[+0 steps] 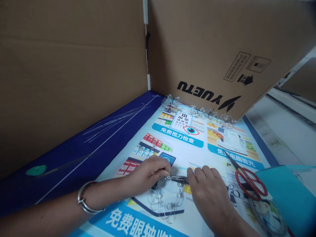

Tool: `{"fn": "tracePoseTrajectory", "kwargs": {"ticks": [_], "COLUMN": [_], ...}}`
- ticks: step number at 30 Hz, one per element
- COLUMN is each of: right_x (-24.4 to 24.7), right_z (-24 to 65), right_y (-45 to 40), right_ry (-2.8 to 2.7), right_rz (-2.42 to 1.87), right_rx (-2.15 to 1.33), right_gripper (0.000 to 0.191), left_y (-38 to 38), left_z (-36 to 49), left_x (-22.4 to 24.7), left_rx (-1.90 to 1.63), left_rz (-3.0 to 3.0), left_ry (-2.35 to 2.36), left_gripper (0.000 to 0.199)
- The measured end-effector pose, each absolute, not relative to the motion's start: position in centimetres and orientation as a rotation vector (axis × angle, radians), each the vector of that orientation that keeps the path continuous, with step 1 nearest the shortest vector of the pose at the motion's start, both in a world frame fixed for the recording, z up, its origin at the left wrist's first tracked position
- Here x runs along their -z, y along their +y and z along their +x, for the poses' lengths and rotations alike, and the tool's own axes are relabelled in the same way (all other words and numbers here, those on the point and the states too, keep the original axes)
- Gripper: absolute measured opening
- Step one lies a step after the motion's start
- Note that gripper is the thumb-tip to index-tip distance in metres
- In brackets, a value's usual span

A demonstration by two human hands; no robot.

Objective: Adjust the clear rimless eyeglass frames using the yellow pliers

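My left hand (150, 171) is closed in a pinch on a clear beaded wire strand (169, 206), which hangs in loops below the fingers. A silver bangle (85, 200) circles the left wrist. Coming from the right, my right hand (209, 189) is wrapped round a pair of pliers (179, 179). The metal jaws reach the strand right beside my left fingertips. Whether they grip the wire is too small to tell. The palm hides the pliers' handles.
Red-handled scissors (251, 184) lie to the right near a turquoise sheet (287, 194). More beaded wire (202, 112) runs along the far edge of the printed poster (177, 158). Cardboard walls (209, 42) rise behind and on the left (69, 72). A green patch (36, 170) marks the blue surface (103, 141).
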State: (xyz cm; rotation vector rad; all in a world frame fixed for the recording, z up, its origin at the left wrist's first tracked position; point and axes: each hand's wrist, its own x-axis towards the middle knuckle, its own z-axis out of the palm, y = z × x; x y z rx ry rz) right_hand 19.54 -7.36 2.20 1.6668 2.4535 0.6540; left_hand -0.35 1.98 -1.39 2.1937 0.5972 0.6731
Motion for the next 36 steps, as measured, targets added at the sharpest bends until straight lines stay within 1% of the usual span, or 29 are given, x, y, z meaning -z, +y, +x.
{"fn": "tracePoseTrajectory", "kwargs": {"ticks": [15,21,26,36], "right_x": [-3.3,-2.4,-1.3,-1.4], "right_z": [19.4,19.4,19.2,19.6], "right_y": [-7.9,-7.6,-7.3,-7.0], "right_ry": [2.516,2.467,2.454,2.469], "right_rz": [1.675,1.698,1.706,1.755], "right_rx": [-0.724,-0.616,-0.526,-0.42], "right_gripper": [0.032,0.027,0.023,0.016], "left_y": [1.9,1.8,1.8,1.8], "left_z": [-0.6,-0.4,-0.3,-0.3], "left_x": [0.9,1.3,1.5,1.5], "left_rx": [-0.769,-0.745,-0.657,-0.651], "left_rz": [2.226,2.276,2.345,2.323], "left_ry": [0.386,0.44,0.485,0.478], "left_gripper": [0.016,0.013,0.015,0.015]}}
